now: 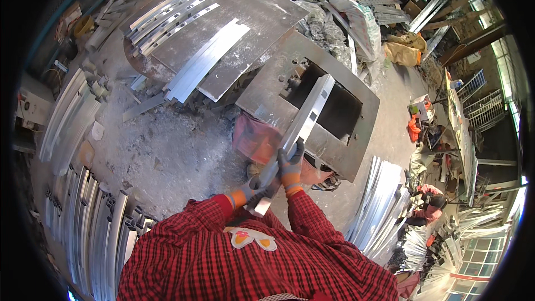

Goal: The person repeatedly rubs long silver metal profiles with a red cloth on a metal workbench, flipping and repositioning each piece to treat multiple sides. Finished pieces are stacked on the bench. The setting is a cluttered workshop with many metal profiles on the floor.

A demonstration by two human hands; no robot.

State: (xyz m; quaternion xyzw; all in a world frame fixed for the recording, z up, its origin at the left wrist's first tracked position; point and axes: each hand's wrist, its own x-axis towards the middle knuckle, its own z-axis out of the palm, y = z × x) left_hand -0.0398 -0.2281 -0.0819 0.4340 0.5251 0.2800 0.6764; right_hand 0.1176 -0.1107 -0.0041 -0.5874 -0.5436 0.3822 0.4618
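Note:
I hold a long, silvery square metal tube (304,124) with dark slots cut in one face. My right hand (291,168), in a grey glove with an orange cuff, is wrapped round its middle part. Close to the tube's near end, my left hand (249,191), gloved alike, is closed on it too. The tube slants up and away to the right. Its far end lies over the dark square opening of a metal-topped stand (267,86). Whether a second piece lies along the tube under my hands, I cannot tell.
Slotted tubes (173,19) and plain strips (209,58) lie on a worn metal table (245,5) ahead. Bundled profiles (376,200) stand at right, more (92,217) at left. Red sacking (253,136) hangs by the stand. Another person (432,206) is low at far right.

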